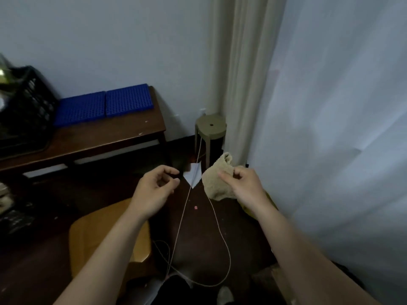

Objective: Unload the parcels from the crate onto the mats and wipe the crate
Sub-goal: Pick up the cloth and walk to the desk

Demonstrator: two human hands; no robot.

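A black plastic crate point(24, 111) stands at the left end of a dark wooden bench point(99, 137), with parcels partly showing at its top left edge. Two blue perforated mats point(103, 105) lie side by side on the bench to the right of the crate. My right hand point(244, 183) grips a beige cloth point(217, 181) in the air above the floor. My left hand point(154, 190) hovers a little to the left of it, fingers loosely curled and holding nothing. Both hands are well to the right of the crate and below the bench.
An olive round stool point(210, 128) stands in the corner by a cream curtain point(235, 73). A thin cord point(182, 216) runs from the stool down across the dark floor. A wooden chair seat point(103, 234) sits below my left arm. A white sheet point(341, 128) hangs on the right.
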